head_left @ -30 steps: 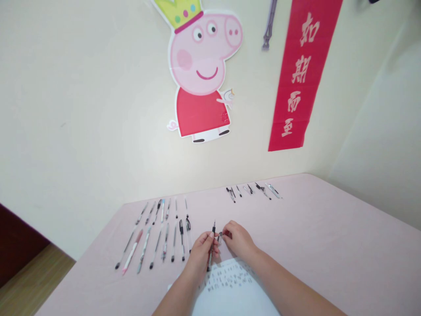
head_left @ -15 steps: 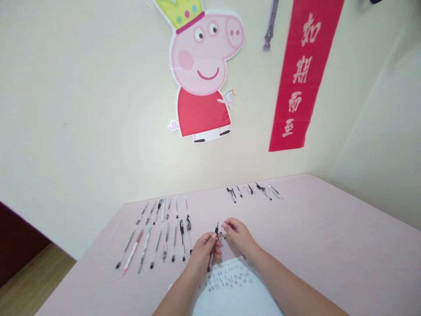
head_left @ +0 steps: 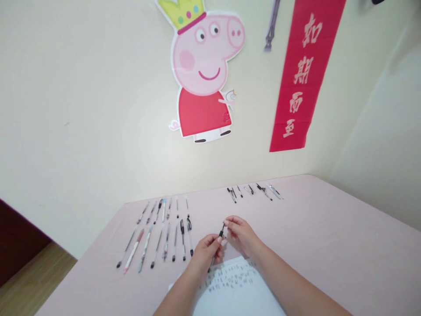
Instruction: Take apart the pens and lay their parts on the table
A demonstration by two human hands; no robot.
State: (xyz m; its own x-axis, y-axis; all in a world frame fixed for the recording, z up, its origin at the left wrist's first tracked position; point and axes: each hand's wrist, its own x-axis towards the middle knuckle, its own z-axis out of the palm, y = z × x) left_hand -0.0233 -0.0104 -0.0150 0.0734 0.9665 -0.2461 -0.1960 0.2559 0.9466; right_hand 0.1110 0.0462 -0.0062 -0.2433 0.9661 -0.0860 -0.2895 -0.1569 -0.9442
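Observation:
My left hand (head_left: 204, 253) is closed around a pen (head_left: 221, 233) with a black grip, held tilted with its point up and away from me. At the pen's tip, the thumb and fingers of my right hand (head_left: 242, 233) are pinched together. Whether a separate small part sits between those fingertips is too small to tell. Another small piece shows beside the grip, near my left fingers, and its kind is unclear. Below both hands lies a white sheet of paper (head_left: 237, 298) with rows of handwriting.
Two rows of pens (head_left: 158, 245) lie on the pink-covered table (head_left: 312, 250) to the left. A group of pens and pen parts (head_left: 263, 191) lies at the back right. Behind the table, the wall carries a pig cutout (head_left: 204, 109) and a red banner (head_left: 289, 109).
My right hand has moved slightly left onto the pen's tip, from just beside it. The pen leans further right in my left hand.

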